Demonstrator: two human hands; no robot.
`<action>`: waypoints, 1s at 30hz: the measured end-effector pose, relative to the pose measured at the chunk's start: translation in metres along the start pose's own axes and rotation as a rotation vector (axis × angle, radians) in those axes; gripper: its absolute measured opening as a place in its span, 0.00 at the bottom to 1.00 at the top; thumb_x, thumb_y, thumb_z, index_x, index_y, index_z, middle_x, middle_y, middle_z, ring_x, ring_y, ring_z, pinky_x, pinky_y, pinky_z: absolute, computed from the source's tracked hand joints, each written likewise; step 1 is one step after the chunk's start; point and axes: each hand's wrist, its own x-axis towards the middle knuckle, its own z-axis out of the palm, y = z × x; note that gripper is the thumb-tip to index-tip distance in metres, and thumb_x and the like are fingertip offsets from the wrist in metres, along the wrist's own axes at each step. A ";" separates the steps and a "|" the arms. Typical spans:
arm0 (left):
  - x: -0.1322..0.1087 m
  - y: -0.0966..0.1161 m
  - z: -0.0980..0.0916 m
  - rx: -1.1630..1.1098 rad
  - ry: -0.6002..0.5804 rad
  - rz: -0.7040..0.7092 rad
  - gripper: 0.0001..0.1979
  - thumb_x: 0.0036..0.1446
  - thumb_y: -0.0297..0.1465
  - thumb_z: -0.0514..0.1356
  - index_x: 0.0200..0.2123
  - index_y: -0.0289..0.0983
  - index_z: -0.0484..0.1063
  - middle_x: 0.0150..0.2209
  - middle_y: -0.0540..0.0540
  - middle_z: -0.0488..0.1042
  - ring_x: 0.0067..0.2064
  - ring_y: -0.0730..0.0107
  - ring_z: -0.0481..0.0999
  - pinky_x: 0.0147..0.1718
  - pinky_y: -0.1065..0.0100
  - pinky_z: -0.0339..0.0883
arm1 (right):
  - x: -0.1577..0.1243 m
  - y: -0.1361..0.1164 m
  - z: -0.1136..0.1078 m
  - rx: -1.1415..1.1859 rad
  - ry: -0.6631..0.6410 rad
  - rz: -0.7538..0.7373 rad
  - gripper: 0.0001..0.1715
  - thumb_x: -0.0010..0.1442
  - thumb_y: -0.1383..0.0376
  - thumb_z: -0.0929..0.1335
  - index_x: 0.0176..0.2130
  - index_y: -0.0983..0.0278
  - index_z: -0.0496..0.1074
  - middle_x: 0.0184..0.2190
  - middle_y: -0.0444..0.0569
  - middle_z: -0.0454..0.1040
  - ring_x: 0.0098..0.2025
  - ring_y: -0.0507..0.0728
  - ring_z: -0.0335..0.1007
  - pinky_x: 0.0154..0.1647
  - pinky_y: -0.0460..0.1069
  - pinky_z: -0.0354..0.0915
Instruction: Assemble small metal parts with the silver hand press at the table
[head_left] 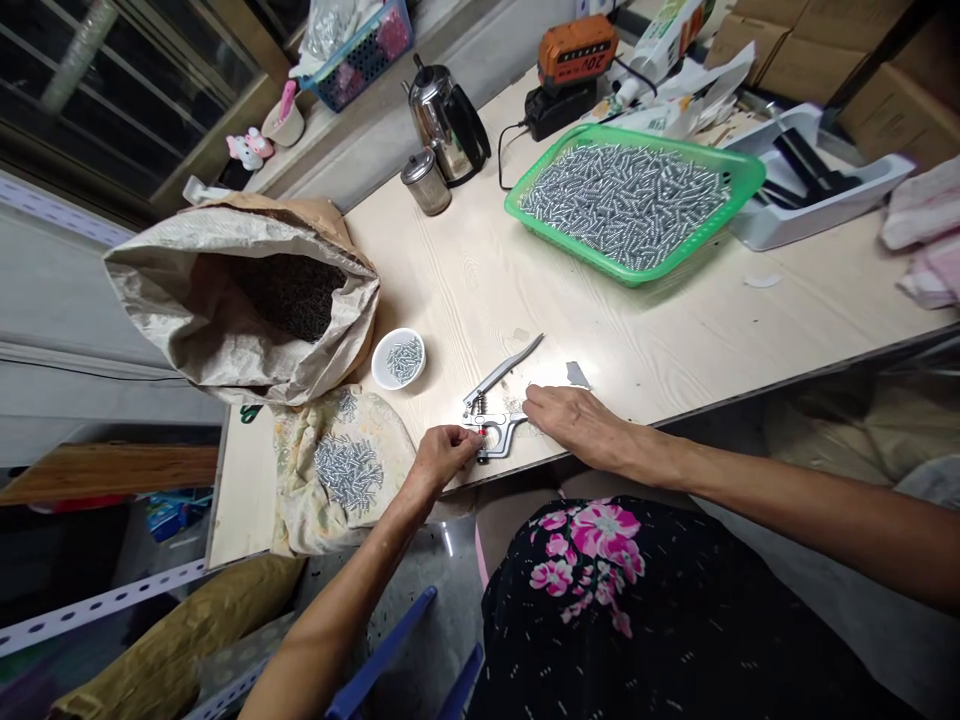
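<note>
Silver snap-fastener pliers [504, 432] lie near the table's front edge, with one long handle [510, 365] raised away from the frame and a spring at the jaw. My left hand [442, 455] is closed in a pinch at the jaw, by a small red spot; whatever lies between the fingertips is too small to make out. Curled fingers of my right hand [574, 425] close around the other end of the pliers, covering it. Left of the pliers stands a white bowl [377, 372] of small metal pieces. More silver pieces [349, 470] lie heaped on a patterned cloth [292, 500].
A green basket [637, 275] full of metal pieces stands at the back right, beside a white tray [772, 235]. At left an open sack [165, 270] holds dark pieces. A kettle [442, 120], metal canister [425, 185] and orange battery [577, 50] stand at the back.
</note>
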 end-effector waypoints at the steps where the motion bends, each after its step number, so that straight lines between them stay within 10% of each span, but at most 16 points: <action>1: 0.000 -0.001 0.002 0.013 0.014 -0.003 0.18 0.44 0.45 0.63 0.24 0.33 0.74 0.17 0.52 0.67 0.20 0.75 0.63 0.21 0.72 0.56 | 0.000 0.000 0.001 0.007 0.009 -0.003 0.15 0.60 0.78 0.55 0.33 0.64 0.64 0.36 0.52 0.69 0.34 0.54 0.58 0.34 0.50 0.52; 18: -0.008 0.011 -0.005 0.605 0.153 0.279 0.07 0.55 0.28 0.58 0.29 0.36 0.77 0.30 0.46 0.77 0.32 0.69 0.73 0.33 0.70 0.60 | 0.000 0.000 0.004 -0.085 0.000 0.033 0.14 0.57 0.80 0.56 0.36 0.65 0.63 0.37 0.51 0.67 0.33 0.54 0.56 0.32 0.51 0.47; 30: -0.003 0.000 -0.013 -0.261 -0.020 -0.048 0.17 0.47 0.43 0.67 0.28 0.33 0.75 0.20 0.50 0.70 0.21 0.74 0.67 0.25 0.70 0.65 | -0.003 0.002 0.008 -0.066 0.099 -0.069 0.17 0.54 0.83 0.58 0.36 0.64 0.63 0.34 0.49 0.68 0.33 0.54 0.59 0.34 0.50 0.53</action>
